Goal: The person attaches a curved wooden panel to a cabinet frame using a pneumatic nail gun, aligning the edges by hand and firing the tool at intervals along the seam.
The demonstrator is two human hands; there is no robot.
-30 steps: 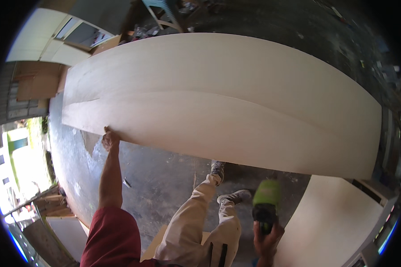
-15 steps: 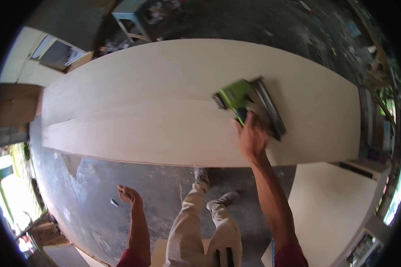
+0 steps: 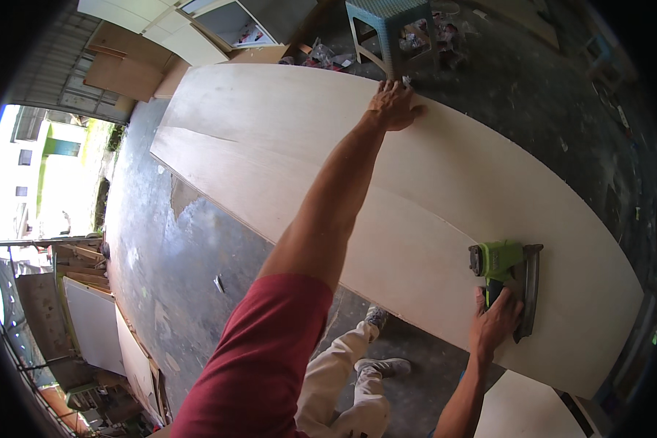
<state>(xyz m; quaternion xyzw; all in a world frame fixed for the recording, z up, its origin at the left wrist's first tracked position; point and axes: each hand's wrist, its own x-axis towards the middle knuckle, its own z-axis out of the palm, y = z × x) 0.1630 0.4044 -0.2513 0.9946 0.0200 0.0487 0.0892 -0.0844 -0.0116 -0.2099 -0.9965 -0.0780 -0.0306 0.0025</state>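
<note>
A long pale wooden panel point(image 3: 270, 131) stretches in front of me, with a seam along its length. My right hand point(image 3: 495, 321) is closed round the black grip of a green and black nail gun point(image 3: 502, 259). The gun lies on or just over the near right part of the panel, its long dark magazine on the right side. Across the panel reaches my left arm. At the far edge rests my left hand point(image 3: 394, 106), thumb spread out to the right and fingers stretched to the rim; their tips are partly hard to see.
A blue-grey plastic stool point(image 3: 387, 18) stands beyond the far edge, with plastic scraps around it. Pale cabinets point(image 3: 190, 44) are at the back left. Another pale panel point(image 3: 525, 409) lies at the near right. A small object point(image 3: 219, 283) is on the grey floor.
My left hand has moved from beside the near edge across to the panel's far edge. The view has turned, and my right hand still holds the nail gun, now nearer the panel's near right part.
</note>
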